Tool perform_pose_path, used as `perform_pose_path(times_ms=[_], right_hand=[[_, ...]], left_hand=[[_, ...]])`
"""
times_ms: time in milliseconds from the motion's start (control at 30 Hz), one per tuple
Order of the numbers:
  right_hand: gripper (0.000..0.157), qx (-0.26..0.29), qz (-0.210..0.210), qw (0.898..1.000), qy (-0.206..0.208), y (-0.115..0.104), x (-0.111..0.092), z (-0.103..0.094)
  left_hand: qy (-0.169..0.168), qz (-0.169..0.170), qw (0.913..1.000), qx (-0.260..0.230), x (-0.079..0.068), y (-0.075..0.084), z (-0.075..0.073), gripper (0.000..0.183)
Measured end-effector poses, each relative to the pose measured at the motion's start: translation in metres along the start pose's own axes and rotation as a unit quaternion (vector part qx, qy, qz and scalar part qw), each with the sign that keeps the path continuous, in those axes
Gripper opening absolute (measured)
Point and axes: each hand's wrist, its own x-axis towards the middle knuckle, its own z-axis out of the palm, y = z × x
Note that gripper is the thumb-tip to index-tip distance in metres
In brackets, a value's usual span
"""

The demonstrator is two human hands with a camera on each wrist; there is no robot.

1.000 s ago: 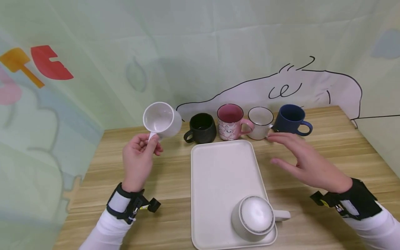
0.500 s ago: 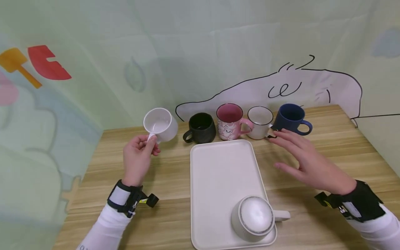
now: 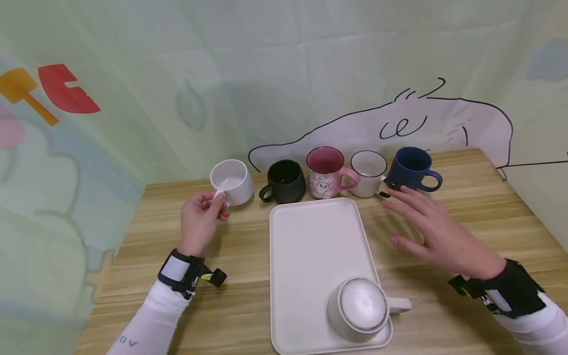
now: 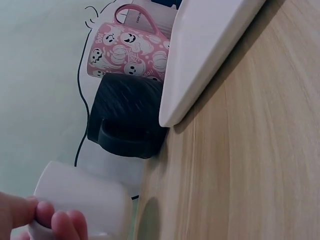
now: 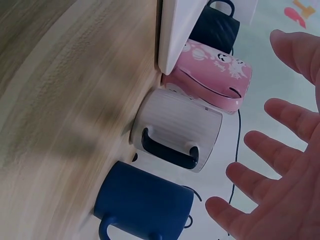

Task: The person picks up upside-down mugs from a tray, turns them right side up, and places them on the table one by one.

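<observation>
My left hand [image 3: 201, 219] pinches the handle of a plain white mug [image 3: 237, 185] between thumb and fingers. The mug stands nearly upright at the left end of a row, close over the tabletop; its shadow shows beside it in the left wrist view. Right of it is a black mug [image 3: 287, 185], then a pink mug [image 4: 132, 52] with ghost figures. My right hand [image 3: 437, 234] hovers with fingers spread and holds nothing. Nearest to it are a white mug with a black handle [image 5: 175, 127] and a dark blue mug [image 5: 145, 200].
A cream rectangular tray [image 3: 310, 256] lies in front of the row. On its near right corner sits a white ribbed cup [image 3: 355, 315], its handle sticking out over the tray's edge. A printed cloth [image 3: 266, 74] hangs behind the wooden table [image 3: 239, 296].
My left hand has lowered the white mug toward the table and shifted it slightly right, bringing it more upright. My right hand has drawn back slightly, its fingers spreading.
</observation>
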Motion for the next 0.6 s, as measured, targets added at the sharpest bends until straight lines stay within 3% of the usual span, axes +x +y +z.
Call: perform_pose_path(times_ms=[600], right_hand=[[0.073, -0.007, 0.012, 1.0, -0.023, 0.001, -0.005, 0.005]], left_hand=[[-0.017, -0.029, 0.9994, 0.002, 0.007, -0.015, 0.005, 0.028]])
